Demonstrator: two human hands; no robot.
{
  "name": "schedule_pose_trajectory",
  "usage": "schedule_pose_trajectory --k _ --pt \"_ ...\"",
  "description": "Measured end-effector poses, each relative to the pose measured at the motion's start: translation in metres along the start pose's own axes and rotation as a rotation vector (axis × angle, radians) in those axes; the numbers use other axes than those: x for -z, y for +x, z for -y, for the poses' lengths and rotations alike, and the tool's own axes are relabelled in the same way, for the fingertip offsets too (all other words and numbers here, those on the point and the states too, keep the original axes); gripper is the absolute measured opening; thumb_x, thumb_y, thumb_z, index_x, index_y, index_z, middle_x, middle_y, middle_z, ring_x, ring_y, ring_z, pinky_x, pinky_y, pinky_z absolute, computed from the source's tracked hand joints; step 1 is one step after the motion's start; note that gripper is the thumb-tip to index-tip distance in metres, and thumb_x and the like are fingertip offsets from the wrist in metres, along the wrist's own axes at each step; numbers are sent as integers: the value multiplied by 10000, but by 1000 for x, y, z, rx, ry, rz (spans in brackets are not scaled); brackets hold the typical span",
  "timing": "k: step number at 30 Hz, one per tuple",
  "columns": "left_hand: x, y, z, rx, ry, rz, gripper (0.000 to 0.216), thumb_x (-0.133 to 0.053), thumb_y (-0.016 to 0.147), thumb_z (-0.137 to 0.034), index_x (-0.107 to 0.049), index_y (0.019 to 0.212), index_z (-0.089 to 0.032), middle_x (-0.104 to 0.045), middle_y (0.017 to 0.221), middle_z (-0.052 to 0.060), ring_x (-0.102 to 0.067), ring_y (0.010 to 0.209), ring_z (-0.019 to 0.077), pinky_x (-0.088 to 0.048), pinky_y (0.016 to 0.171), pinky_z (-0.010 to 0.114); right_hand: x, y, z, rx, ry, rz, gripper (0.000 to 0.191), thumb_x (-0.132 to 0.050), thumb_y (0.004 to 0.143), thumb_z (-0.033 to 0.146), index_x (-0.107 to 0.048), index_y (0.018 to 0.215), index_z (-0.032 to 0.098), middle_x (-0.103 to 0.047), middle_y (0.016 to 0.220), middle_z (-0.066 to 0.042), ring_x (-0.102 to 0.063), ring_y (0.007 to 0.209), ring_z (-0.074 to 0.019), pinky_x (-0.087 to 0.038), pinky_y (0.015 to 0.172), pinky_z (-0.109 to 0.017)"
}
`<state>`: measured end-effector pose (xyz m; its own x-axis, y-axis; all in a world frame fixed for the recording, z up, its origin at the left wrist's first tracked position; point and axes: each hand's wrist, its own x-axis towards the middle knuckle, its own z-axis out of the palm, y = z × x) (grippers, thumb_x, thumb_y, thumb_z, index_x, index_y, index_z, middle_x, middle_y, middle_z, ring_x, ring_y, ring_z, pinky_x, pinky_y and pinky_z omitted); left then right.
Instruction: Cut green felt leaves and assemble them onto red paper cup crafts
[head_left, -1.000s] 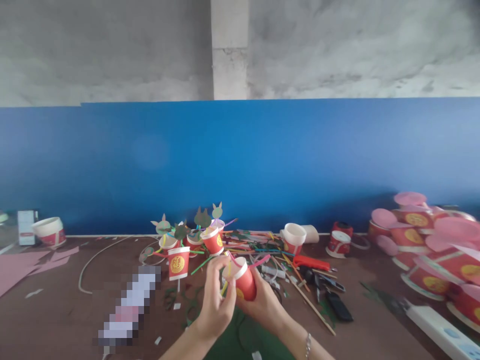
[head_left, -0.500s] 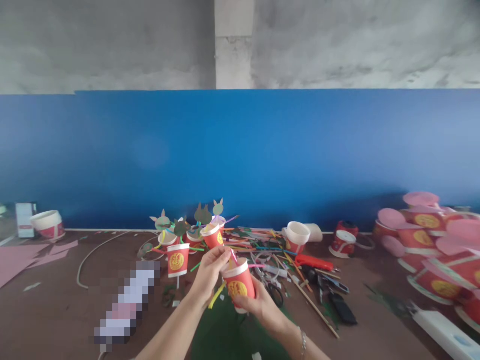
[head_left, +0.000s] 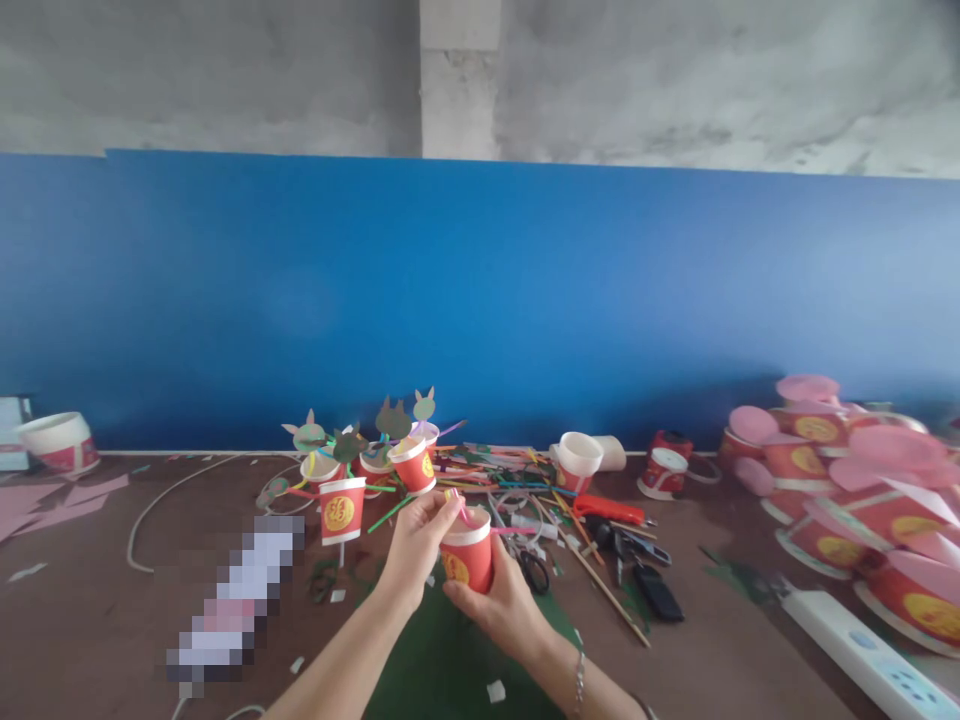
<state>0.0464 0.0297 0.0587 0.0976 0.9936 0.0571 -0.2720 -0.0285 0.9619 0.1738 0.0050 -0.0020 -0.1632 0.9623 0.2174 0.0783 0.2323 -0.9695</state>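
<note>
A red paper cup (head_left: 468,556) with a white rim and gold emblem stands upright in my right hand (head_left: 499,608), whose fingers wrap it from below and behind. At the cup's rim, my left hand (head_left: 417,541) pinches a pink straw (head_left: 462,508) that sticks out of the cup. A second pink strip pokes out of the cup to the right. Both hands hover above a dark green sheet (head_left: 450,665) on the brown table.
Behind stand several red cups (head_left: 342,508) with green bunny-shaped toppers on straws, a pile of coloured straws (head_left: 502,478), scissors (head_left: 531,570), a red cutter (head_left: 606,510) and a white cup (head_left: 579,460). Pink-lidded red bowls (head_left: 840,470) heap at right, by a white power strip (head_left: 862,645).
The cup went from tilted to upright in my right hand. My left hand rose to the rim and took hold of the pink straw. The camera tipped upward a little.
</note>
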Motion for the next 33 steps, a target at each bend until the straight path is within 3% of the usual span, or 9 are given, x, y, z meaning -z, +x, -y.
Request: schedule_pose_trajectory --k 3,7,10,13,16,19,22,28,33 --pt "0 -1 -1 -8 -10 102 268 -671 724 -386 -621 658 -131 -673 675 37 -625 677 166 -464 706 269 1 -1 2 36 141 132 545 -666 734 405 -465 1181 167 -628 1007 -84 -586 824 -194 -482 709 -312" --pt "12 8 -1 -34 12 36 248 -680 714 -371 -620 664 -135 -654 647 24 -610 618 146 -459 629 240 12 0 6 41 27 167 465 -567 814 421 -488 1216 202 -612 1099 -85 -579 940 -215 -466 791 -331" --pt "22 15 -4 -49 2 -66 269 -682 702 -380 -604 633 -132 -623 593 6 -572 545 116 -440 569 219 29 8 10 69 -244 20 338 -369 904 342 -573 1138 209 -612 1114 -77 -550 1023 -212 -436 848 -327" --pt "27 17 -10 21 4 -98 257 -695 674 -373 -604 663 -133 -626 608 7 -581 552 122 -441 552 218 49 20 13 94 -669 -47 267 -404 807 142 -659 885 154 -661 899 -86 -573 894 -215 -431 800 -318" --pt "26 15 -12 115 45 -73 241 -706 640 -345 -576 724 -161 -625 611 -12 -595 558 135 -446 545 227 67 28 10 43 -1082 3 284 -444 696 31 -669 827 145 -666 885 -95 -554 932 -226 -392 833 -308" --pt "23 13 -3 192 154 22 226 -680 651 -319 -535 747 -174 -623 600 -15 -595 547 139 -450 552 239 76 29 2 -12 -1292 83 293 -479 660 9 -671 825 156 -667 905 -98 -542 989 -235 -354 867 -310" --pt "25 17 13 209 302 34 198 -640 672 -291 -534 786 -168 -627 620 -5 -591 548 137 -446 559 243 78 30 -3 -14 -1331 72 221 -494 680 29 -660 735 164 -673 887 -102 -538 1007 -258 -344 837 -326" --pt "37 28 33 -28 589 -44 213 -561 725 -330 -596 853 -163 -673 751 51 -639 716 207 -471 655 297 77 32 5 38 -1332 -85 173 -434 802 105 -599 786 154 -676 810 -100 -580 920 -249 -321 839 -363" --pt "31 22 31 -375 799 -105 261 -511 789 -292 -615 1002 -182 -652 1036 106 -580 1009 253 -424 898 407 70 31 11 158 -828 -186 144 -398 877 234 -497 778 196 -625 640 -14 -581 614 -165 -393 643 -272"
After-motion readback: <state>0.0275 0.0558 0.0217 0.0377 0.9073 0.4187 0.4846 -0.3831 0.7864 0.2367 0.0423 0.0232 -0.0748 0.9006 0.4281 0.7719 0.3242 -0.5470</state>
